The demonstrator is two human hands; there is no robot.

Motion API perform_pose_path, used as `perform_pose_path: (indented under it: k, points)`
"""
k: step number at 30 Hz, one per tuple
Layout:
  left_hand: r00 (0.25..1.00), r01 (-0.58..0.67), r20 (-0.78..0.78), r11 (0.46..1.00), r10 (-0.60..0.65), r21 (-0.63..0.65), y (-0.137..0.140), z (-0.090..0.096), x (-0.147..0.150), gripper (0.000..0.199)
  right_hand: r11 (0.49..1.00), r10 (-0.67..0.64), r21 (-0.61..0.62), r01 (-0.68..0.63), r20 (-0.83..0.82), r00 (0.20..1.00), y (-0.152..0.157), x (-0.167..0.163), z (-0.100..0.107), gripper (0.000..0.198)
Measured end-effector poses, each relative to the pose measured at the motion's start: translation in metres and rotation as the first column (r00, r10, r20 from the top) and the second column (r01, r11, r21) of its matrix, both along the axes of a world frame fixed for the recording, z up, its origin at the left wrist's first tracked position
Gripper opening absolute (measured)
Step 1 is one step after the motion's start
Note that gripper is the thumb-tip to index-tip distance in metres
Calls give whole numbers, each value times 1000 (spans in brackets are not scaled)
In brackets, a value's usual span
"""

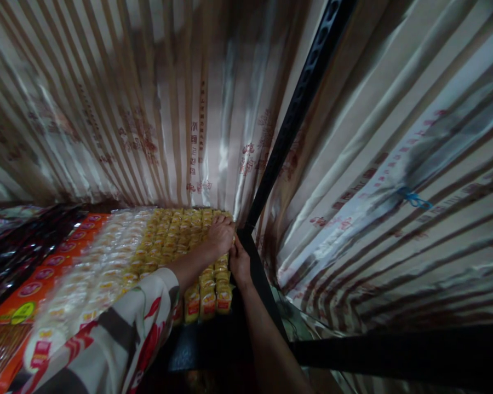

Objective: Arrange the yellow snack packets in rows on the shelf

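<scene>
Rows of small yellow wrapped packets [166,235] stand close together on a dark shelf [201,347]. At the far end of the rightmost rows, my left hand [221,235] is closed over the packets with its fingers curled. My right hand [240,264] is right beside it, pressed to the outer side of the last row, with fingers bent and thumb pointing up. Whatever lies between the fingers of either hand is hidden. Nearer to me, the front packets [207,301] of these rows show red and yellow labels.
Left of the yellow packets are rows of white clear-wrapped packets [102,262], orange packs [51,268] and dark shiny packs [20,246]. A black slotted metal post [296,109] rises at the shelf's back right corner. Printed plastic sheeting [181,98] hangs behind and on the right, with a blue tie [414,198].
</scene>
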State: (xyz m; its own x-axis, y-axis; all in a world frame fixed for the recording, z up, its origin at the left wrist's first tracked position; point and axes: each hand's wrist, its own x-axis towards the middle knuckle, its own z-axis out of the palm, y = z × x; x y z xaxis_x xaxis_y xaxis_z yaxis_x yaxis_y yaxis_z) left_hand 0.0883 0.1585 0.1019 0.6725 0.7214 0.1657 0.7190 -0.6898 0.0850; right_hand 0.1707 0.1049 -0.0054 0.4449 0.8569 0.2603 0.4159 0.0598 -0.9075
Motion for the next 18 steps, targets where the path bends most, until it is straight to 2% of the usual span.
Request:
perform_pose_path:
  k: [6,10,15,18]
  points:
    - [1000,2,9,1000,-2,10,-2,3,0,21,999,-41,-2,41,-51,998,-4,1,3,52]
    - [999,-27,27,999,27,-18,-5,4,0,22,1000,14,0,-14,-27,1000,-4,1,4,48]
    - [995,-8,98,1000,10,-20,-15,9,-1,23,999,3,-36,-4,-18,1000,-6,5,3,52]
    - [980,5,200,1000,0,-26,-30,16,-3,19,1000,-23,-4,23,-45,999,-10,8,6,54]
